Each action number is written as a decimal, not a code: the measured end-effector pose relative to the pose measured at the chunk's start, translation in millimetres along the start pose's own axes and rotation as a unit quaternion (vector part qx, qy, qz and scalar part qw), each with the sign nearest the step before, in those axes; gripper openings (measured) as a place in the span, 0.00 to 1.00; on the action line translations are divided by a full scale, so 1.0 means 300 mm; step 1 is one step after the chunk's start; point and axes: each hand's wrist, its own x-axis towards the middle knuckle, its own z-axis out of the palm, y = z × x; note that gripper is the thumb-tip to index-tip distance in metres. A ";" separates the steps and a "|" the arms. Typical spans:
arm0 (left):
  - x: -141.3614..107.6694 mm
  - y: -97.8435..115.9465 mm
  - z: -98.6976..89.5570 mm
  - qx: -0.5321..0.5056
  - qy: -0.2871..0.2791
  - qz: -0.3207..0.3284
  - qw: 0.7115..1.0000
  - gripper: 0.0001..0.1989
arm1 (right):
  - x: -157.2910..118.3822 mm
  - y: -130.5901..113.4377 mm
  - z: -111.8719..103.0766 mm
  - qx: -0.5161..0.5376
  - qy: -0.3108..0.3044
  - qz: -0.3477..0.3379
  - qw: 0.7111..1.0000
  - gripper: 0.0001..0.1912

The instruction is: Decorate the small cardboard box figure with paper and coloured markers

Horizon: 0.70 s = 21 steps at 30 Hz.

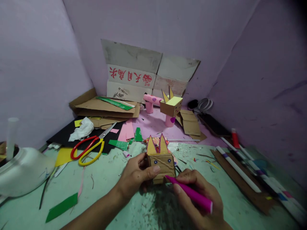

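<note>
A small cardboard box [162, 164] with two pointed yellow ears edged in purple and two drawn eyes is held above the table. My left hand [137, 174] is closed around its left side, with the thumb on the front face. In my right hand [200, 195] is a magenta marker [192, 193], its tip at the lower front of the box. Behind the box lies a red patterned piece [157, 140], partly hidden. Farther back stands a pink paper-roll figure [153, 99] with a similar eared cardboard box [171, 107] for its head.
Red and yellow scissors [93, 145] lie at left beside crumpled tissue [82, 127] and paper scraps. A white pot-like container [28, 171] stands far left. Folded cardboard [107, 107] lies behind. Markers [238, 169] and a brown strip [230, 182] lie at right.
</note>
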 end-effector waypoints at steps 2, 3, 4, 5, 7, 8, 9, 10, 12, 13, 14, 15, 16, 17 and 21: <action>0.000 0.000 -0.001 -0.017 -0.011 0.009 1.000 0.28 | 0.000 -0.002 0.000 -0.012 0.005 -0.001 1.000 0.03; 0.000 0.001 -0.001 -0.029 -0.015 0.014 0.999 0.28 | 0.000 -0.003 0.000 -0.016 0.009 -0.002 1.000 0.04; -0.001 0.003 -0.001 -0.040 -0.018 0.016 0.999 0.28 | 0.001 -0.004 -0.001 -0.017 0.013 -0.004 1.000 0.04; -0.001 0.005 0.000 -0.049 -0.021 0.017 0.998 0.29 | 0.001 -0.004 -0.002 -0.017 0.016 -0.006 1.000 0.05; -0.003 0.008 0.002 -0.057 -0.022 0.014 0.998 0.30 | 0.004 -0.002 -0.005 -0.015 0.016 -0.012 1.000 0.05; -0.003 0.009 0.003 -0.059 -0.024 0.015 0.998 0.29 | 0.005 -0.001 -0.007 -0.017 0.005 -0.018 1.000 0.05; -0.002 0.009 0.005 -0.062 -0.027 0.018 0.998 0.29 | 0.006 0.001 -0.009 -0.018 -0.008 -0.026 0.999 0.05; -0.001 0.008 0.006 -0.069 -0.031 0.025 0.997 0.28 | 0.006 0.003 -0.010 -0.019 -0.019 -0.032 0.999 0.05; 0.003 0.003 0.007 -0.086 -0.041 0.038 0.995 0.27 | 0.006 0.005 -0.008 -0.015 -0.027 -0.033 0.999 0.05; 0.004 0.001 0.007 -0.095 -0.047 0.043 0.993 0.26 | 0.005 0.006 -0.006 -0.012 -0.023 -0.027 0.999 0.05; 0.006 -0.002 0.007 -0.102 -0.051 0.046 0.992 0.26 | 0.004 0.006 -0.003 -0.010 -0.015 -0.019 1.000 0.05; 0.007 -0.004 0.006 -0.105 -0.055 0.047 0.992 0.26 | 0.003 0.006 0.001 -0.009 -0.006 -0.014 1.000 0.05; 0.007 -0.005 0.006 -0.106 -0.057 0.048 0.992 0.26 | 0.001 0.006 0.004 -0.008 -0.004 -0.012 1.000 0.05; 0.007 -0.006 0.005 -0.105 -0.059 0.049 0.992 0.26 | 0.000 0.006 0.006 -0.006 -0.004 -0.012 1.000 0.05; 0.002 -0.004 0.006 -0.096 -0.054 0.055 0.992 0.25 | -0.007 0.009 0.010 -0.002 0.000 -0.011 1.000 0.05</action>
